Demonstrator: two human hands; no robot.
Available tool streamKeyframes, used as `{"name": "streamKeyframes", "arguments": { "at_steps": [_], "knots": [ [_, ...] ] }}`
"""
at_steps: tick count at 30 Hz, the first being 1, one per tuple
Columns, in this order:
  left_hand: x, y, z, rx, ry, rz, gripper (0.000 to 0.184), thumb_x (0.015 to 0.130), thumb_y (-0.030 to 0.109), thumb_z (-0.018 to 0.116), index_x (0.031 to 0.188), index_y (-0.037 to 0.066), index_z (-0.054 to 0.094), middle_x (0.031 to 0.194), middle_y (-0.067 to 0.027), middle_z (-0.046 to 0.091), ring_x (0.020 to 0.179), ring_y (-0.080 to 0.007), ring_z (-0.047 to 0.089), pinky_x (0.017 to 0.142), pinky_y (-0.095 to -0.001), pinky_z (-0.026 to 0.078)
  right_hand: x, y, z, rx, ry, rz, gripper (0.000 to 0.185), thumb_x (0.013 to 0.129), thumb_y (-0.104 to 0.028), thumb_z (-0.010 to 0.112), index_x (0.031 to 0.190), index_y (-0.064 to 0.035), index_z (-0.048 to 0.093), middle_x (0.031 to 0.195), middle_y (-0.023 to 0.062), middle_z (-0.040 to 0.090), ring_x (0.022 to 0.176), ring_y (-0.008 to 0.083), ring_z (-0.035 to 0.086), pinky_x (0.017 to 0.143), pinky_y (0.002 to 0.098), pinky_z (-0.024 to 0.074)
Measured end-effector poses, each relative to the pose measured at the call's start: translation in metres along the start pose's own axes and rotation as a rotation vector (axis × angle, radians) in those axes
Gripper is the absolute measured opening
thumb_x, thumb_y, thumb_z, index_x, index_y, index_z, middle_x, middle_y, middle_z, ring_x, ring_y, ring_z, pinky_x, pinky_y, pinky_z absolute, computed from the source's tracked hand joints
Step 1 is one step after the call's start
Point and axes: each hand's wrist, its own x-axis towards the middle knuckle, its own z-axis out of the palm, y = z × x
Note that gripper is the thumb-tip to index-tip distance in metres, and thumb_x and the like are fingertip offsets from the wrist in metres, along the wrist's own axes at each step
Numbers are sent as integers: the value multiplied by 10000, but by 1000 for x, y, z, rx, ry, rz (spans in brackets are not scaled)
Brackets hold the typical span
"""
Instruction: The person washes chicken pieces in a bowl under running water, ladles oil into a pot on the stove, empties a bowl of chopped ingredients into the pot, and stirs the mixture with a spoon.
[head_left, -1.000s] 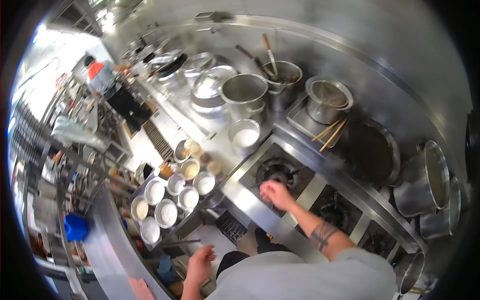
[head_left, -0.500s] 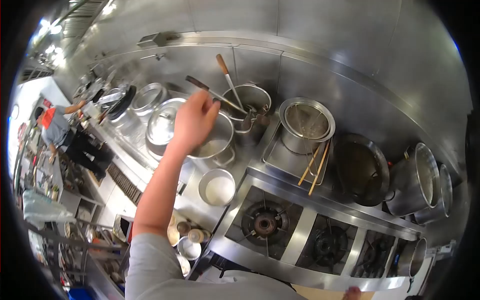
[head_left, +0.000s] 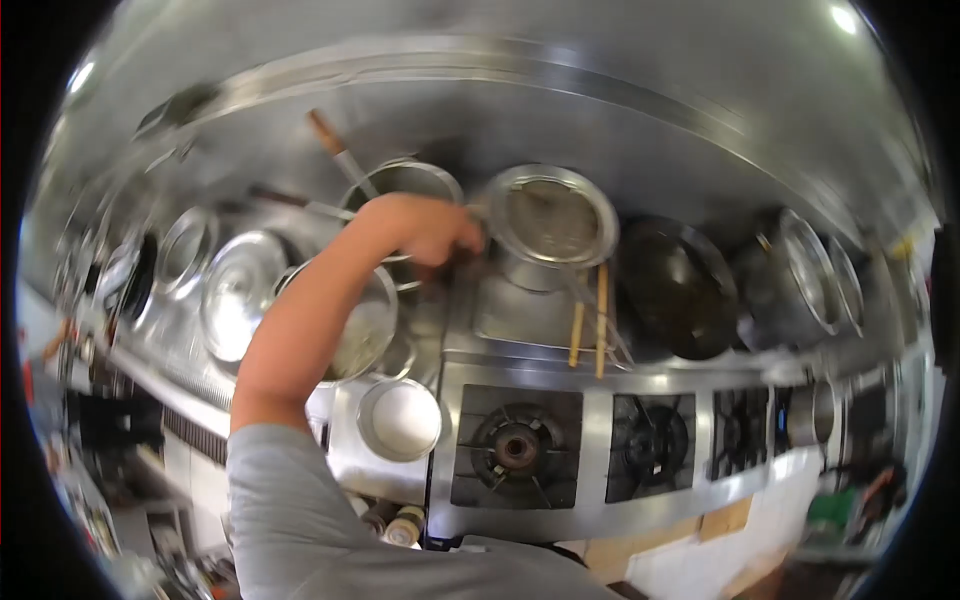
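My left hand (head_left: 437, 232) reaches across the counter, palm down, fingers bent and smeared by motion. It is in front of the deep pot (head_left: 420, 180) that holds long-handled utensils, and its fingertips come close to the left rim of the pot with a round mesh strainer (head_left: 552, 222) on top. Whether the fingers touch or hold anything is unclear. A wooden-handled utensil (head_left: 335, 145) leans in the deep pot. Below my forearm stands a wide open pot (head_left: 372, 335). A blurred skin-toned shape at the bottom right edge may be my right hand (head_left: 757, 574); its fingers do not show.
Chopsticks (head_left: 602, 320) lie beside the strainer pot, over a metal tray (head_left: 515, 312). A dark wok (head_left: 675, 290) and tall pots (head_left: 790, 280) stand to the right. Gas burners (head_left: 515, 448) run along the front. A pot of white contents (head_left: 400, 420) and a lidded pot (head_left: 240, 290) are at left.
My view has swung right. My left hand has moved right and down, from above the wide pot to beside the strainer pot. The co-worker at left is now mostly at the blurred edge.
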Motion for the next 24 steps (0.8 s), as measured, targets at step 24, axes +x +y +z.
{"name": "streamKeyframes", "arguments": {
  "at_steps": [24],
  "knots": [
    [-94,57,53,74,632,35,257,728,-8,639,951,118,669,956,-78,701,937,-342,660,794,-430,514,66,178,-52,197,79,-47,598,1052,-464,418,1545,-148,296,1416,163,516,1231,377,544,887,579,520]
  ]
}}
